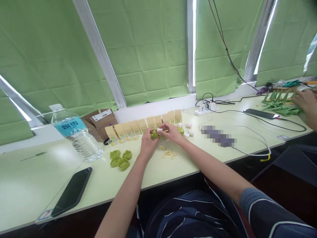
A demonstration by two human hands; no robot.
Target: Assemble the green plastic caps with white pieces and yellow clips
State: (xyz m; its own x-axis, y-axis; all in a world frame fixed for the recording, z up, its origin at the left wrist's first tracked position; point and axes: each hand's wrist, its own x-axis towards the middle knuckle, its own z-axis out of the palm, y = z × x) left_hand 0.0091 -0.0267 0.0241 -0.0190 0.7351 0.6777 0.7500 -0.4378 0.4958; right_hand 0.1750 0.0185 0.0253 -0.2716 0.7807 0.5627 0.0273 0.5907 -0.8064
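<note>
My left hand [148,141] and my right hand [171,132] meet above the pale green table [158,168], both pinched on one small green plastic piece [155,133] with a white part at its right end. Just below them stands a small clear cup [162,144], and several little yellow clips [168,154] lie on the table in front of it. Several green shell pieces [121,158] lie to the left of my left hand. A row of small tan cardboard packets [143,126] stands behind my hands. White egg-shaped pieces [188,129] lie to the right.
A water bottle [77,134] stands at left, with a black phone [72,191] near the front edge. A power strip [206,108], cables and another phone [261,113] lie at right. Another person's hand [307,103] rests on green cone parts [279,107] at far right.
</note>
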